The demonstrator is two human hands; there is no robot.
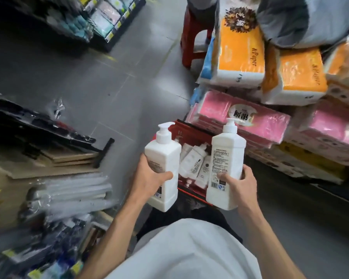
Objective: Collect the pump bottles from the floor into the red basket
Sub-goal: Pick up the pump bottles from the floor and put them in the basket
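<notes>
The left hand (149, 176) is gripping the left bottle (166, 152) around its middle, thumb curling across the front, while the right hand (240, 183) is gripping the right bottle (228, 154) low on its labelled side. Both white pump bottles are being held upright, just above the near part of the basket (191, 130). More bottles (191, 161) are lying on their sides inside the basket, which is sitting on the floor (109, 77) beside stacked tissue packs (240, 117), a stool (190, 37) standing behind.
</notes>
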